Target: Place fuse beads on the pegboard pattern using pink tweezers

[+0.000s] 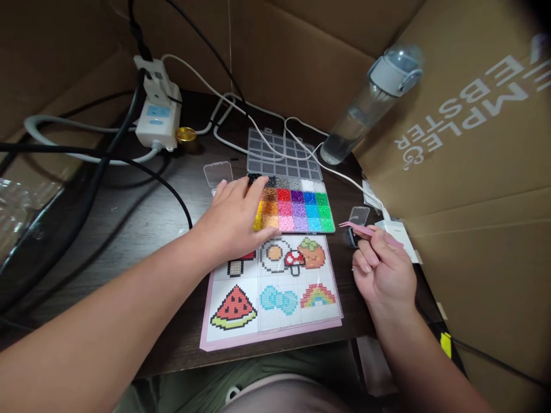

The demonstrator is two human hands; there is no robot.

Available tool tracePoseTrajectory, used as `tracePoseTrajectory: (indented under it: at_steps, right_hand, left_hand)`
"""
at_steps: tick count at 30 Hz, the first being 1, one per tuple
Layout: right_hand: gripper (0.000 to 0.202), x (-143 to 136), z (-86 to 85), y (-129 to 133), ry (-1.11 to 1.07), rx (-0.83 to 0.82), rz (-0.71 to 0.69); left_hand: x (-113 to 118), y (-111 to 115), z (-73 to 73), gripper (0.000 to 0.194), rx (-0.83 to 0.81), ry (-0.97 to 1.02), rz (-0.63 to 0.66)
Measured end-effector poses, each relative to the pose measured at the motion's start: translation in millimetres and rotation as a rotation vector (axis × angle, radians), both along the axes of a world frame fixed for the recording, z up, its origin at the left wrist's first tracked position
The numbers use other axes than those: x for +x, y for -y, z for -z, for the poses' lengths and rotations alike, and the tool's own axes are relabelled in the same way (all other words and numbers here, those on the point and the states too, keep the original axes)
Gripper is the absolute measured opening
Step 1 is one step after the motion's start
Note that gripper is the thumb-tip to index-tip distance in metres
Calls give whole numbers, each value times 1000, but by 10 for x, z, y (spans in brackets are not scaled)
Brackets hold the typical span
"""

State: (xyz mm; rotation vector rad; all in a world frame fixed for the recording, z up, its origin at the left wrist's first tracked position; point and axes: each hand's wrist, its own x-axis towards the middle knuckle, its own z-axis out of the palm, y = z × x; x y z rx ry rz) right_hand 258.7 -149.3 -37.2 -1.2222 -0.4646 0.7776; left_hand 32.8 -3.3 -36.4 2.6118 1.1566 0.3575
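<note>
as l hand [236,215] part-hides bead box [301,232], r hand [384,275] grips tweezers [360,228]

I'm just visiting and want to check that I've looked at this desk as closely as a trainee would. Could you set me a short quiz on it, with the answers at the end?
1. Multiple choice: what colour are the tweezers in the right hand?
a) green
b) pink
c) black

2. True or false: the lid of the bead box is open.

3. Fill in the word: on the pattern sheet, the lower-left picture shows a slice of ____.

Key: 1 b; 2 true; 3 watermelon.
</note>
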Motion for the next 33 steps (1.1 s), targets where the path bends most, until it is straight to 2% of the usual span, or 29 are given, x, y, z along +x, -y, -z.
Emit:
tracePoseTrajectory:
  at_steps: [6, 13, 18, 23, 33]
  right_hand:
    - [16, -88, -151, -454, 74, 139, -9]
    - [17, -248, -5, -813, 120, 205, -45]
    - [16, -283, 152, -876, 216, 220, -79]
    - [20, -266, 250, -866, 353, 145, -107]
    - [22, -350, 216, -775, 567, 30, -99]
  left_hand:
    - [-17, 10, -17, 92, -9, -11, -7]
    - [-22, 19, -19, 95, -32, -31, -18]
    - [-20, 18, -7, 95, -19, -34, -19]
    - [-16, 14, 8, 95, -17, -22, -21]
    - [-11, 18, -5, 96, -15, -14, -18]
